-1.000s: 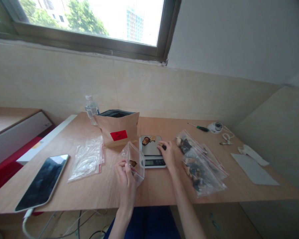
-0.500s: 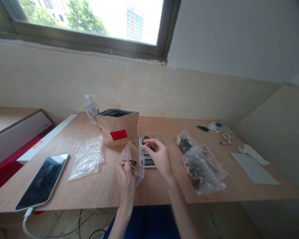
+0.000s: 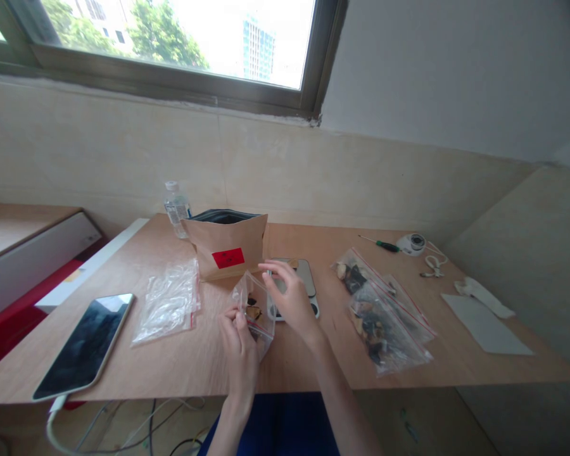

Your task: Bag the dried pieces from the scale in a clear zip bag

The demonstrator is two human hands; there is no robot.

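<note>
My left hand (image 3: 237, 332) pinches the edge of a clear zip bag (image 3: 272, 326) with a red seal line, its mouth spread. Dark and brown dried pieces (image 3: 253, 312) show inside it. Over the bag's right side is my right hand (image 3: 289, 292), its thumb and fingertips apart with nothing visible between them. Behind that hand sits a small digital scale (image 3: 306, 273), partly covered. A light tan piece (image 3: 292, 262) shows at the scale's back edge.
A brown paper pouch (image 3: 228, 244) stands open behind the zip bag. Flat plastic bags (image 3: 168, 304) and a phone (image 3: 85, 345) lie left. Filled zip bags (image 3: 384, 329), a screwdriver (image 3: 387, 246), a white camera (image 3: 411, 244) and a white sheet (image 3: 484, 323) lie right. A bottle (image 3: 177, 209) stands behind.
My right hand has moved left from over the scale to the zip bag, and its fingers have parted. A dark piece now shows in the bag, and more of the scale's plate is bare.
</note>
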